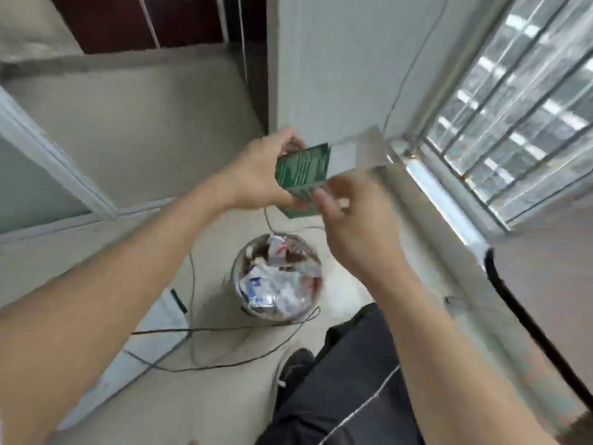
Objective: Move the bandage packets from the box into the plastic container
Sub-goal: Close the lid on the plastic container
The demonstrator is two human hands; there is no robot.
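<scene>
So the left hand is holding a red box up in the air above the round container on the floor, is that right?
Not quite: the box is green, not red, as the head view shows. The left hand does hold it up above the round container on the floor.

The box (303, 170) is sitting between the left hand (260, 175) and the right hand (349, 216), up above the bin (277, 277). The window (513, 101) is sitting to the right.

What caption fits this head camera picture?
Left hand holds a green box while right hand works at it.
</scene>
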